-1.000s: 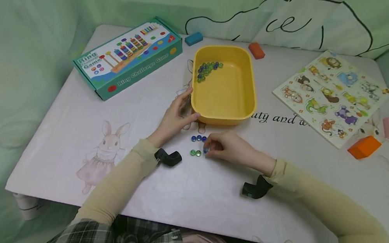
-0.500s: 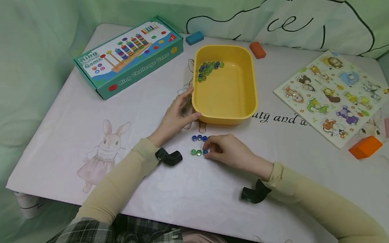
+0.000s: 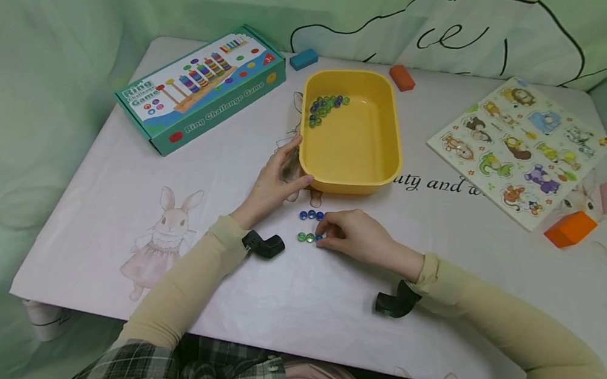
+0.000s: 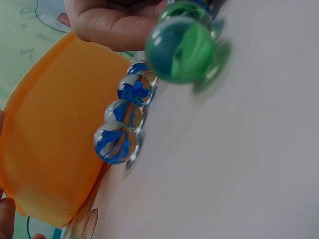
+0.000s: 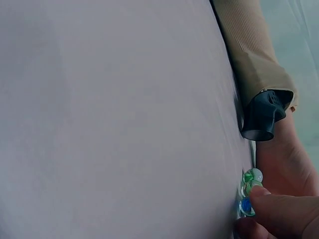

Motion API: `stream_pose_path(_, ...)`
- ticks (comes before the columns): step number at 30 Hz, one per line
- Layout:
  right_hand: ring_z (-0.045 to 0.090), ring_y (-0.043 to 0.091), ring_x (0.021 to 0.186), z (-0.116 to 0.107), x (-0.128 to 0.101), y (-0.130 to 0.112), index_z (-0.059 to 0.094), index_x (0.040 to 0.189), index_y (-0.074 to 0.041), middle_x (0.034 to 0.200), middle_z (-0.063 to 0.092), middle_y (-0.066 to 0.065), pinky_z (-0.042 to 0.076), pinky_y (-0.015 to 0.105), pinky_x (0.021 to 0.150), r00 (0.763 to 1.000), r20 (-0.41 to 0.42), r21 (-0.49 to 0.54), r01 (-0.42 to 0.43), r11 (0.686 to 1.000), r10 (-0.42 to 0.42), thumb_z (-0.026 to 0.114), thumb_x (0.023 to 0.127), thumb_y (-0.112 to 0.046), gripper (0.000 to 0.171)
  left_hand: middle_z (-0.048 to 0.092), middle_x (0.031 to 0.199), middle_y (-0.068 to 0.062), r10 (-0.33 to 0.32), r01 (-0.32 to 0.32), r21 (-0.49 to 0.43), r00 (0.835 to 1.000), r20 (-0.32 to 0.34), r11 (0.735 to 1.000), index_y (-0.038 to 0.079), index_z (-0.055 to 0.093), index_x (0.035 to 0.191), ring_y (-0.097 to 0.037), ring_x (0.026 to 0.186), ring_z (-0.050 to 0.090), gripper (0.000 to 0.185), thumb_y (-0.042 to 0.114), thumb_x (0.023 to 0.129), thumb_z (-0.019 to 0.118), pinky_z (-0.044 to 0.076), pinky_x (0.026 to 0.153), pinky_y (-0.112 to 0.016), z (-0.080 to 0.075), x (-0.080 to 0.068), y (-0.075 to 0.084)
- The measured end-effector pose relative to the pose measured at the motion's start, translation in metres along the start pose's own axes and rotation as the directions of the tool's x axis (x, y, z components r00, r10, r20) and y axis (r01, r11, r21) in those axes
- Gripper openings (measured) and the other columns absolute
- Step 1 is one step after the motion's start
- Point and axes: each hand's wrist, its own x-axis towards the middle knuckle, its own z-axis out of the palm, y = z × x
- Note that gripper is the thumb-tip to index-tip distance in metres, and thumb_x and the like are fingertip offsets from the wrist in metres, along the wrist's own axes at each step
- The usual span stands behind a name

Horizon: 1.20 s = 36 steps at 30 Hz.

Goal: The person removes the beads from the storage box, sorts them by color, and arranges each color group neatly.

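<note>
My right hand (image 3: 356, 237) pinches a blue marble (image 3: 319, 237) on the worktop (image 3: 116, 196), beside two green marbles (image 3: 305, 237) and below a blue row (image 3: 311, 215). My left hand (image 3: 277, 181) rests open-fingered against the yellow tub (image 3: 388, 161).

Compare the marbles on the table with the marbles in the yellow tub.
The marbles on the table are few and set in two short rows; the marbles in the yellow tub are many, bunched in a far corner. The right hand touches the table group; no hand touches the tub's. Both mix blue and green.
</note>
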Motion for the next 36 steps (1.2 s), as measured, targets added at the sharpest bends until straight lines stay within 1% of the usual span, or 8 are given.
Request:
stream_pose_path(11, 0.044, 0.006, 0.059, -0.001, 0.0, -0.001, 0.067, 0.091, -0.01, 0.063, 0.053, -0.007, 0.037, 0.019, 0.055, 1.0, 0.001, -0.005, -0.012, 1.0, 0.012, 0.072, 0.08, -0.022, 0.018, 0.018, 0.152, 0.017, 0.026, -0.026, 0.0, 1.0, -0.006, 1.0, 0.026, 0.024, 0.146, -0.007, 0.139, 0.021, 0.074, 0.028, 0.085, 0.066, 0.016, 0.116, -0.034, 0.0, 0.001, -0.004)
stream_pose_path(17, 0.046, 0.006, 0.06, -0.006, 0.002, -0.001, 0.067, 0.094, -0.009, 0.067, 0.056, -0.006, 0.04, 0.02, 0.056, 1.0, 0.018, 0.001, 0.001, 1.0, -0.001, 0.072, 0.08, -0.022, 0.019, 0.019, 0.151, 0.018, 0.017, -0.017, 0.0, 1.0, -0.008, 1.0, 0.027, 0.024, 0.146, -0.007, 0.139, 0.02, 0.075, 0.03, 0.084, 0.067, 0.015, 0.116, -0.035, 0.0, 0.0, -0.003)
stream_pose_path(21, 0.052, 0.008, 0.063, -0.024, 0.005, -0.005, 0.066, 0.094, -0.006, 0.073, 0.063, -0.003, 0.046, 0.022, 0.058, 0.997, 0.038, 0.045, 0.068, 0.997, -0.07, 0.072, 0.08, -0.016, 0.019, 0.018, 0.151, 0.019, 0.013, -0.013, 0.003, 1.0, -0.008, 1.0, 0.027, 0.024, 0.146, -0.007, 0.139, 0.02, 0.075, 0.03, 0.084, 0.067, 0.015, 0.116, -0.035, 0.0, 0.0, -0.003)
stream_pose_path(25, 0.054, 0.012, 0.064, -0.053, 0.01, -0.01, 0.066, 0.096, -0.004, 0.077, 0.063, 0.0, 0.05, 0.024, 0.054, 0.987, 0.111, 0.107, 0.101, 0.989, -0.113, 0.069, 0.082, -0.013, 0.017, 0.017, 0.151, 0.02, 0.004, -0.004, 0.007, 1.0, -0.007, 1.0, 0.027, 0.024, 0.146, -0.006, 0.139, 0.019, 0.075, 0.031, 0.084, 0.067, 0.014, 0.116, -0.035, 0.0, 0.001, -0.004)
stream_pose_path(27, 0.055, 0.013, 0.067, -0.068, 0.014, -0.011, 0.065, 0.098, -0.004, 0.08, 0.062, 0.001, 0.051, 0.024, 0.056, 0.98, 0.157, 0.119, 0.105, 0.987, -0.123, 0.068, 0.084, -0.013, 0.017, 0.017, 0.151, 0.019, -0.001, 0.001, 0.007, 1.0, -0.005, 1.0, 0.028, 0.023, 0.146, -0.006, 0.139, 0.019, 0.075, 0.031, 0.084, 0.067, 0.015, 0.116, -0.035, 0.0, 0.001, -0.004)
stream_pose_path(30, 0.055, 0.014, 0.074, -0.088, 0.02, -0.014, 0.065, 0.099, -0.006, 0.082, 0.062, 0.0, 0.052, 0.027, 0.064, 0.963, 0.208, 0.111, 0.151, 0.982, -0.171, 0.067, 0.084, -0.016, 0.018, 0.018, 0.151, 0.019, -0.012, 0.012, 0.012, 1.0, -0.001, 1.0, 0.029, 0.023, 0.146, -0.008, 0.14, 0.019, 0.076, 0.032, 0.084, 0.066, 0.015, 0.116, -0.036, 0.0, 0.001, -0.004)
stream_pose_path(33, 0.055, 0.014, 0.078, -0.102, 0.03, -0.015, 0.064, 0.099, -0.007, 0.084, 0.062, -0.002, 0.049, 0.027, 0.069, 0.95, 0.224, 0.078, 0.206, 0.976, -0.218, 0.067, 0.085, -0.019, 0.018, 0.017, 0.151, 0.02, -0.027, 0.027, 0.017, 1.0, 0.003, 0.999, 0.031, 0.022, 0.146, -0.008, 0.14, 0.019, 0.076, 0.034, 0.084, 0.066, 0.016, 0.116, -0.038, 0.0, 0.001, -0.003)
stream_pose_path(36, 0.055, 0.014, 0.078, -0.114, 0.045, -0.014, 0.064, 0.1, -0.006, 0.083, 0.063, -0.001, 0.048, 0.026, 0.07, 0.956, 0.213, 0.047, 0.194, 0.98, -0.199, 0.066, 0.085, -0.017, 0.018, 0.017, 0.151, 0.021, -0.033, 0.033, 0.024, 0.999, 0.006, 0.999, 0.033, 0.022, 0.146, -0.009, 0.14, 0.019, 0.075, 0.035, 0.084, 0.066, 0.016, 0.116, -0.04, -0.001, 0.0, -0.003)
